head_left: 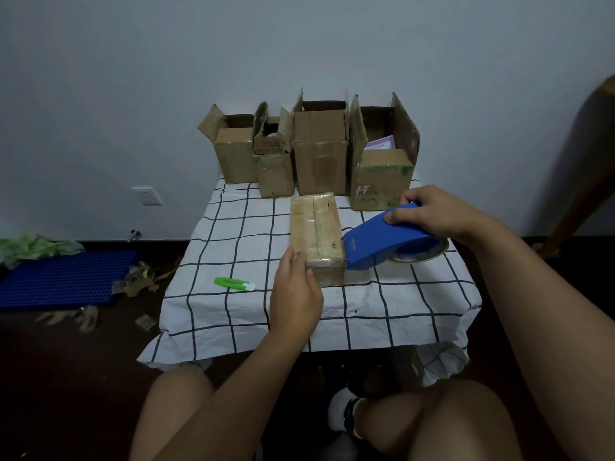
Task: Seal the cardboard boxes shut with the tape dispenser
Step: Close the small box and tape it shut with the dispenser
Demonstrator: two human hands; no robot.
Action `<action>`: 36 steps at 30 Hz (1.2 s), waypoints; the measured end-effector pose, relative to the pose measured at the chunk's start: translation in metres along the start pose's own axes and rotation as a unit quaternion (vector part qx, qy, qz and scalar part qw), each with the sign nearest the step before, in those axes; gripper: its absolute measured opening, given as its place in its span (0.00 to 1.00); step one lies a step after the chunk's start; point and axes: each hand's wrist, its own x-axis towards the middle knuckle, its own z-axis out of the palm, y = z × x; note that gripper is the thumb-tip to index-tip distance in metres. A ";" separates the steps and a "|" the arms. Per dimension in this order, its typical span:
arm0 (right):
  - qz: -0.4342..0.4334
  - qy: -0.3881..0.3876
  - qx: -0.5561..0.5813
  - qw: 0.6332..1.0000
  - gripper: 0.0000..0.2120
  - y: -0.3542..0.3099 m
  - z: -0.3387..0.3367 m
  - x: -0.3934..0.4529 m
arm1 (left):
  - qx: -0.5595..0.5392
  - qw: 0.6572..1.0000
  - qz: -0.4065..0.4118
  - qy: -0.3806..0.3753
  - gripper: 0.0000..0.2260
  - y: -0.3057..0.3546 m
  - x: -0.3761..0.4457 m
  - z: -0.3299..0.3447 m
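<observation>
Left hand (294, 294) rests on near-left edge of flat taped box (316, 232), fingers loosely curved against it. Right hand (432, 214) grips blue tape dispenser (382, 242), its front end touching box's near-right corner. Box sits mid-tabletop (233, 311). Four open boxes (319, 151) line the far edge. Green utility knife (234, 283) lies left of the box.

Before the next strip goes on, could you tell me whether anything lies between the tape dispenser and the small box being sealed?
Nothing visible does. The blue tape dispenser, gripped by the right hand, already has its front edge at the near right corner of the small box, which the left hand steadies.
</observation>
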 end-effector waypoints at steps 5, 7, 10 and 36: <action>0.002 0.005 0.003 1.000 0.16 0.001 0.002 -0.002 | 0.156 0.986 0.050 -0.039 0.27 0.006 0.002 -0.002; 0.003 0.005 0.005 1.000 0.15 0.001 0.001 -0.003 | 0.195 0.971 0.126 -0.057 0.29 0.009 0.008 0.002; 0.002 0.003 0.009 1.000 0.15 0.002 0.001 -0.003 | 0.212 0.957 0.167 -0.110 0.27 0.009 0.017 0.010; 0.022 -0.013 0.064 0.998 0.16 0.040 -0.001 -0.006 | 0.225 0.953 0.203 -0.016 0.18 -0.003 0.018 0.017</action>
